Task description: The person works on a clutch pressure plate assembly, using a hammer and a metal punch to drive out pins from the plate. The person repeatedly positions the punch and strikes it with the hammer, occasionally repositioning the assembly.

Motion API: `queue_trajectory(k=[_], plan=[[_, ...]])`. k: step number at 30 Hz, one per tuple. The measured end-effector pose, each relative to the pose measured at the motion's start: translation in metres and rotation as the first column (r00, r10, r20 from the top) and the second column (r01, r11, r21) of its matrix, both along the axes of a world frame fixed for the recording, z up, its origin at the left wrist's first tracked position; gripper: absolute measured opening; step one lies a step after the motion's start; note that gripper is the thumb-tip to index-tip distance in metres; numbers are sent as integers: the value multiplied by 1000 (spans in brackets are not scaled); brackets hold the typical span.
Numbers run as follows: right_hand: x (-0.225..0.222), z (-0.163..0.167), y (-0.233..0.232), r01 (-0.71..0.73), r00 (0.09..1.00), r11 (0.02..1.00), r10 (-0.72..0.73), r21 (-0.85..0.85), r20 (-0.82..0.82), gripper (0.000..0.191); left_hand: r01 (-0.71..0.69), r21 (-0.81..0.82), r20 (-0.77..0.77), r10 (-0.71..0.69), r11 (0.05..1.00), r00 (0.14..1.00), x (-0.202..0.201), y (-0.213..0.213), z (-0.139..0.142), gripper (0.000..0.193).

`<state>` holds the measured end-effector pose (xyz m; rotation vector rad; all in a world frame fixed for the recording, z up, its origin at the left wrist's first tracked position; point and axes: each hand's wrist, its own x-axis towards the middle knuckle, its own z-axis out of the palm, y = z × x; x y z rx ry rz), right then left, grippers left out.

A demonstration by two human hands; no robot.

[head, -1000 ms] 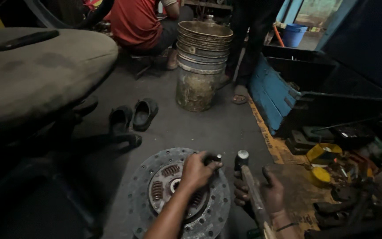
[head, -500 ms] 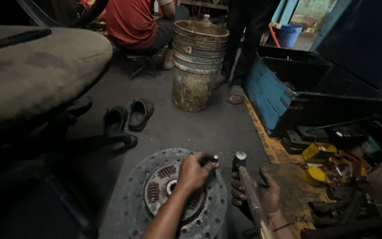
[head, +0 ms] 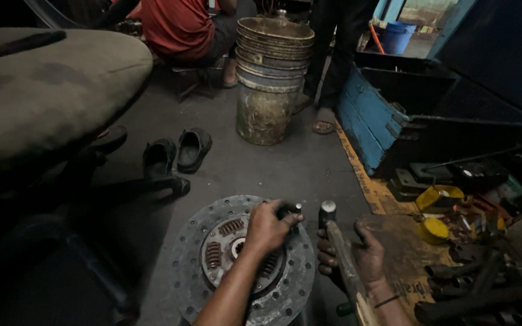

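On floor, bottom centre of head view, lies a round clutch disc [head: 243, 259], flat, w/ springs around its hub. Left hand [head: 267, 226] sits over the disc's right part, fingers closed round a small dark punch-like tool [head: 291, 212], held roughly upright near the disc's upper right rim. Right hand [head: 357, 256] is just beside the disc on its right, wrapped shut round a hammer [head: 333, 241]; wooden handle runs down toward the frame's bottom edge, metal head up, close to the punch but apart from it. Further back: pair of dark sandals [head: 176, 154] on the floor, a stack of dirty metal buckets [head: 270, 84], a person in a red shirt [head: 179, 27] seated behind. Right side: blue crate [head: 373, 111], yellow tins [head: 439, 211], misc metal parts. Upper left: worn seat cushion [head: 49, 90].
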<state>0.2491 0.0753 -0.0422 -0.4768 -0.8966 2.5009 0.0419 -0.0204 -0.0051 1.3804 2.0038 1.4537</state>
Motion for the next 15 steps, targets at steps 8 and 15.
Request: queue_trajectory(k=[8, 15], plan=[[2, -1, 1, -59, 995, 998, 59, 1, -79, 82, 11, 29, 42, -13, 1000, 999, 0, 1, -1, 31], [-4, 16, -16, 101, 985, 991, -112, 89, 134, 76, 12, -14, 100, -10, 1000, 995, 0, 1, -2, 31]])
